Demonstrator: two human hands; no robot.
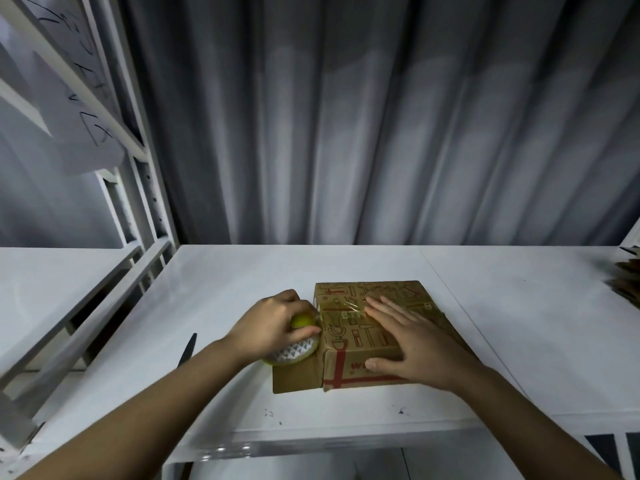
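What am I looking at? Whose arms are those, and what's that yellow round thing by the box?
No machine here, just a person's two arms. The camera sits on their head and looks down, so you see what they see. On the white table lies a brown cardboard box with red drawings. The right hand lies flat on top, pressing it down. The left hand grips the yellow thing, a tape roll, at the box's left side; shiny clear tape runs across the lid. A dark pointed tool, maybe scissors, lies further left. Behind hangs a grey curtain.
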